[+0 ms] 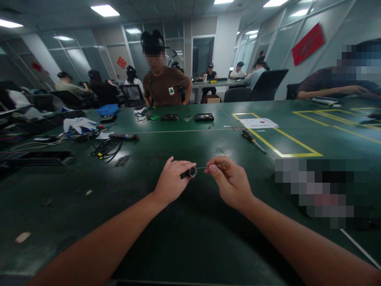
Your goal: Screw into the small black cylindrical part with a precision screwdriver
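Note:
Between the thumb and fingers of my left hand (172,182) is a small dark round part (193,172) with a pale ring at its open end. My right hand (233,180) is closed around the amber handle of a small screwdriver (224,165). Its thin metal shaft points left, and the tip reaches the round part or lies just beside it; I cannot tell which. Both hands are over the middle of the green table (149,238). Beyond my right hand lies a larger black and yellow screwdriver (253,140).
White gloves (79,125), a coiled black cable (106,149) and a blue basket (107,110) lie to the left. Two black devices (204,117) sit across the table, where a person in brown (166,85) stands. A paper sheet (258,123) overlaps yellow tape lines at the right.

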A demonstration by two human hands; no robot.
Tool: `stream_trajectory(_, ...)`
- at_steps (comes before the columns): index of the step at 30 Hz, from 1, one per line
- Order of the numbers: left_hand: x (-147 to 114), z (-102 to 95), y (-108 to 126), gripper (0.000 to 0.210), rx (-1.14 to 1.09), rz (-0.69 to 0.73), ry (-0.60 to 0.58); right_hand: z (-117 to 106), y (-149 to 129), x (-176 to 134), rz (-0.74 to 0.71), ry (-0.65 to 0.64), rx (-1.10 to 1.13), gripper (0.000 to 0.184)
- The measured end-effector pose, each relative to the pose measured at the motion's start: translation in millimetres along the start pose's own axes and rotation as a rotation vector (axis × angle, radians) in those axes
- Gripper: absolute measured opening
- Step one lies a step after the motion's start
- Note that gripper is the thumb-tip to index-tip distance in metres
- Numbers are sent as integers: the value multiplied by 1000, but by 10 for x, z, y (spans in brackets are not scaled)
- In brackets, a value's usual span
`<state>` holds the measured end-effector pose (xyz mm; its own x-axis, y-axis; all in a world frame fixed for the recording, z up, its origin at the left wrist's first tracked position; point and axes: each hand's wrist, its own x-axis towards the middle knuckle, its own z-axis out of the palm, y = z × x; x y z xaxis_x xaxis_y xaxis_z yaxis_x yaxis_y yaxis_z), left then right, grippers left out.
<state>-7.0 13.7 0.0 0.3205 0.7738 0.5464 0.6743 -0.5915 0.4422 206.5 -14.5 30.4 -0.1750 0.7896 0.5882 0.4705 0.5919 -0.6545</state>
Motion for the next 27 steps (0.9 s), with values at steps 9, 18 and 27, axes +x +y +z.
stream_trajectory(9,-2,-14,16,36,5,-2,-8,-11,-3,24,-16,-1,-15,20)
stream_trajectory(18,5,-19,16,35,-8,-3,6,-7,-27,7,4,16,-11,20)
stream_trajectory(27,5,-19,9,37,2,16,-3,-24,-36,46,-36,-38,-17,15)
